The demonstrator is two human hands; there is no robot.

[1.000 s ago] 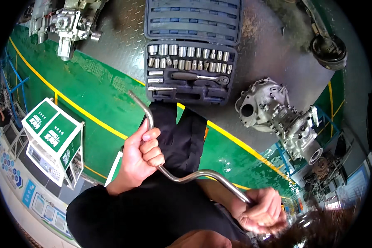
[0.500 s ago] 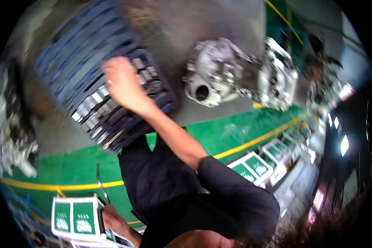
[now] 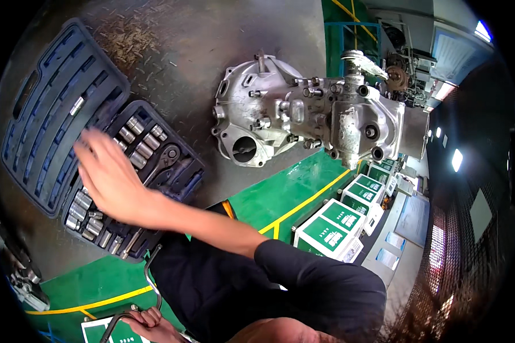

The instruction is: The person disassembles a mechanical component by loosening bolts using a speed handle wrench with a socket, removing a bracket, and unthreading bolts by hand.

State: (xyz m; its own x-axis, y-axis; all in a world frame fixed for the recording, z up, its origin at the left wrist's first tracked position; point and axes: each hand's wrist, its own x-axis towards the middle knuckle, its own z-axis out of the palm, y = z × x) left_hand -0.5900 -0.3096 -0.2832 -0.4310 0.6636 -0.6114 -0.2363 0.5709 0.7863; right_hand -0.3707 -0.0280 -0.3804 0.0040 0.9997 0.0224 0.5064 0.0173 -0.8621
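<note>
At seven o'clock the left hand (image 3: 150, 323) was wrapped around a steel speed brace (image 3: 147, 272); at nine, the blurred right hand (image 3: 111, 178) hung over the socket case (image 3: 192, 182), grip impossible to tell. A socket (image 3: 77, 106) showed against the lid (image 3: 52, 124) at ten.

We have a lane of bare metal on the table (image 3: 189, 68), running from its near edge toward the far side, between the open socket case (image 3: 192, 177) and the gearbox (image 3: 294, 111). The gearbox blocks the near right corner, one end jutting past the right edge, and its studs (image 3: 309, 92) obstruct any low pass. Toward the left, our right hand (image 3: 113, 183) fills the air above the case, and our right forearm (image 3: 212, 226) bars the way across the near edge. Farther in, scattered scraps (image 3: 123, 40) lie beyond the lid (image 3: 125, 88). Before the near edge, our left hand (image 3: 153, 326) and its bent bar (image 3: 147, 270) take up room.
</note>
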